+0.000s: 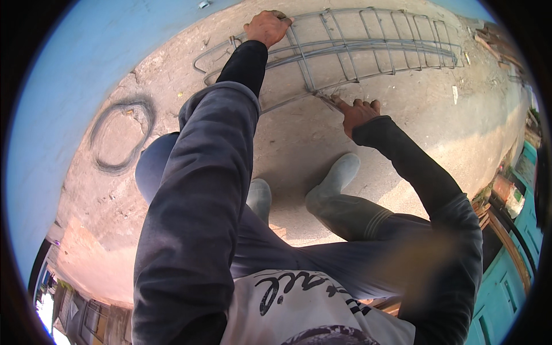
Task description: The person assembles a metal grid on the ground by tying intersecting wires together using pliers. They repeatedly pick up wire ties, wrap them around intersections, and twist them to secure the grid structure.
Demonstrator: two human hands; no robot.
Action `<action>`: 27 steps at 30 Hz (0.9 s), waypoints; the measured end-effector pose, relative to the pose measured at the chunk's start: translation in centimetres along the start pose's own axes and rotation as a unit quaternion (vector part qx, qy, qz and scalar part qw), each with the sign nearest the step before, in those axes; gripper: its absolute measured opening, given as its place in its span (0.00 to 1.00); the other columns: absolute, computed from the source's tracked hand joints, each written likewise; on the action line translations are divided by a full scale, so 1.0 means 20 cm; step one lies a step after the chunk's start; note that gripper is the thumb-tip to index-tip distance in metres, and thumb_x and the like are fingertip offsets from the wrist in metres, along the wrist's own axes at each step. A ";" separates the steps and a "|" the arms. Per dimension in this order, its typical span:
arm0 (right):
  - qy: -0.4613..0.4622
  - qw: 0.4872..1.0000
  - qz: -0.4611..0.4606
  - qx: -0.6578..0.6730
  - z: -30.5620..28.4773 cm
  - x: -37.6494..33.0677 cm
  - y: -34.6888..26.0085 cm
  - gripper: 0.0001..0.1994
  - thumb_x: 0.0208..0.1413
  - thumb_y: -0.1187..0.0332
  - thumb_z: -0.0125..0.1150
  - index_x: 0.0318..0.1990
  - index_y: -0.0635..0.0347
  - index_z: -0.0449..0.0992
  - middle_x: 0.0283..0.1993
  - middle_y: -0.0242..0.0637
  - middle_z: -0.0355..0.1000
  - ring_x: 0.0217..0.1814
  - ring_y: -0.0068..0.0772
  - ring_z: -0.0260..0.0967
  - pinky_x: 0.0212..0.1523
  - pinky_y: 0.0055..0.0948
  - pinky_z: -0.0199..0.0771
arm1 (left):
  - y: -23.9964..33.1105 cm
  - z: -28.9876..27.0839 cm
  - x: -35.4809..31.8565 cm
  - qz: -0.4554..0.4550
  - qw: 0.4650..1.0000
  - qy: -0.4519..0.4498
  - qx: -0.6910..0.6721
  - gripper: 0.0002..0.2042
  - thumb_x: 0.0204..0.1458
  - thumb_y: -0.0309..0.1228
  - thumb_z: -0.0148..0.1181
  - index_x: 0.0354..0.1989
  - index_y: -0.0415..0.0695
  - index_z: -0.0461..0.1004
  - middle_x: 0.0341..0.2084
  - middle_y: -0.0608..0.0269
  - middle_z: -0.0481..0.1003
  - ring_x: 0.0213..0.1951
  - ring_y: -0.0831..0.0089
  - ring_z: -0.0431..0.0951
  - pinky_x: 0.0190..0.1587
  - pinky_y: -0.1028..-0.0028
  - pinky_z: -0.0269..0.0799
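Observation:
A long cage of grey steel rebar, with rods and square stirrups, lies on the concrete ground ahead of me. My left hand is closed at its far side, gripping the bar by one stirrup's upper corner; its fingertips are partly hidden. At the near side of the same stirrup, my right hand is closed on a slim metal tool that looks like pincers. The tool's tip touches the corner where stirrup and near rod meet. Loose rods run lengthwise through the middle of the cage.
On the ground to the left lies a coil of dark wire. A blue wall runs along the left. My boots stand close to the cage's near rod. Wooden planks and teal panels are at the right.

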State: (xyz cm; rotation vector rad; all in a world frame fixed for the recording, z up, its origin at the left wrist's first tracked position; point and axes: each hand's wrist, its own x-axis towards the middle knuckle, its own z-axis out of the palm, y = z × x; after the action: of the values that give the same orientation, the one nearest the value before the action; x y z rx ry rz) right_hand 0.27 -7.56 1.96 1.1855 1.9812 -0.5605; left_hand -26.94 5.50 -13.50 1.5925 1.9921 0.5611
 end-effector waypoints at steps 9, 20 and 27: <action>-0.129 0.942 -0.022 0.309 0.11 0.12 0.15 0.39 0.53 0.71 0.53 0.74 0.46 0.49 0.64 0.57 0.64 0.65 0.55 0.63 0.61 0.37 0.67 | 0.10 -0.09 -0.06 0.008 1.000 -0.014 0.018 0.23 0.55 0.57 0.54 0.50 0.57 0.81 0.46 0.56 0.80 0.50 0.52 0.78 0.55 0.55 0.71; 0.102 0.940 -0.111 0.304 0.48 0.24 0.19 0.34 0.52 0.72 0.51 0.70 0.61 0.54 0.65 0.58 0.62 0.68 0.55 0.59 0.67 0.40 0.59 | 0.08 -0.09 -0.06 -0.001 1.000 -0.012 0.001 0.22 0.56 0.57 0.54 0.51 0.58 0.80 0.45 0.60 0.81 0.50 0.56 0.78 0.56 0.56 0.70; 0.103 0.993 -0.008 0.063 0.21 0.06 0.06 0.28 0.55 0.70 0.53 0.64 0.62 0.60 0.52 0.55 0.67 0.57 0.64 0.65 0.61 0.63 0.60 | 0.11 -0.11 -0.07 -0.008 1.000 -0.017 0.016 0.21 0.56 0.56 0.54 0.49 0.59 0.81 0.45 0.59 0.81 0.50 0.56 0.79 0.55 0.58 0.72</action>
State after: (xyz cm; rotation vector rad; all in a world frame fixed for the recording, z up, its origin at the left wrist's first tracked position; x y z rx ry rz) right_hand 2.61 -9.12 -1.63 1.3520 2.1569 -0.5994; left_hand -26.40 4.60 -10.10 1.5930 1.9975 0.4951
